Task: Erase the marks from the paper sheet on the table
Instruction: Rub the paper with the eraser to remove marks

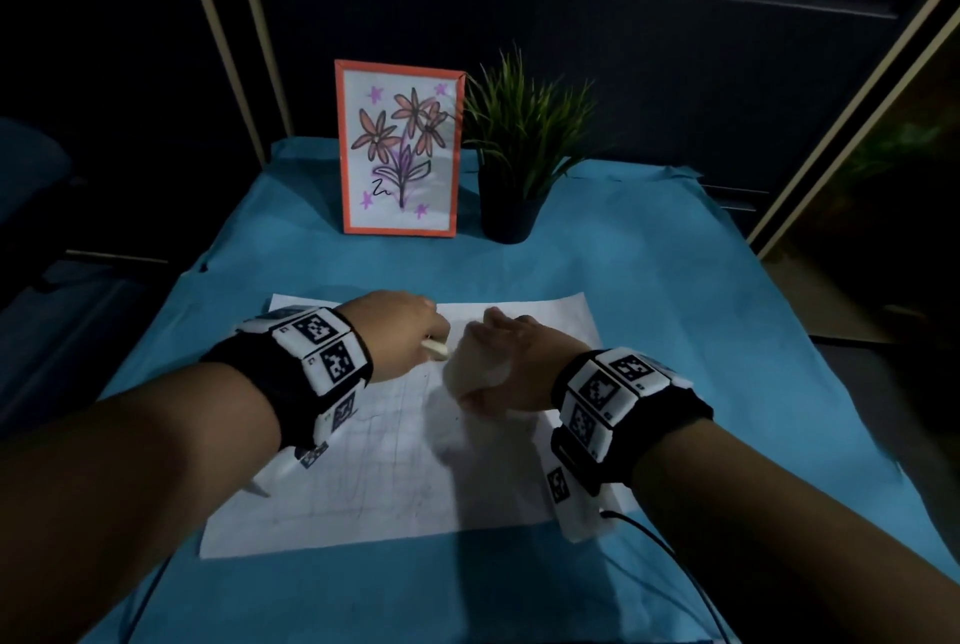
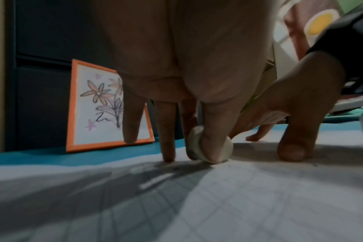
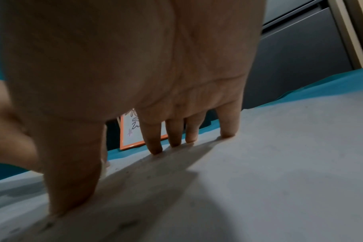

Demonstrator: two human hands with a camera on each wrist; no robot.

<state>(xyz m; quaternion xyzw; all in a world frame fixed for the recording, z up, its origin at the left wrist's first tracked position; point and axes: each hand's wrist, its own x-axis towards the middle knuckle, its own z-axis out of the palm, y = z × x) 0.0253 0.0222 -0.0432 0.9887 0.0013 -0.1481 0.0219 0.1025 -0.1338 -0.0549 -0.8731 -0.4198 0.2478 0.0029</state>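
Observation:
A white paper sheet (image 1: 395, 477) with faint pencil grid lines lies on the blue-covered table (image 1: 649, 279). My left hand (image 1: 428, 339) pinches a small white eraser (image 1: 435, 348) and holds it down on the sheet's upper middle. In the left wrist view the eraser (image 2: 209, 148) stands on edge on the paper (image 2: 218, 204) between thumb and fingers, with dark crumbs beside it. My right hand (image 1: 501, 349) is just right of the eraser. Its straight fingers (image 3: 154, 144) and thumb press down on the paper (image 3: 269, 163).
A drawing of flowers in an orange frame (image 1: 399, 147) stands at the back of the table. Beside it is a green plant in a black pot (image 1: 511, 165). A black cable (image 1: 670, 555) runs off my right wrist. Dark cabinets surround the table.

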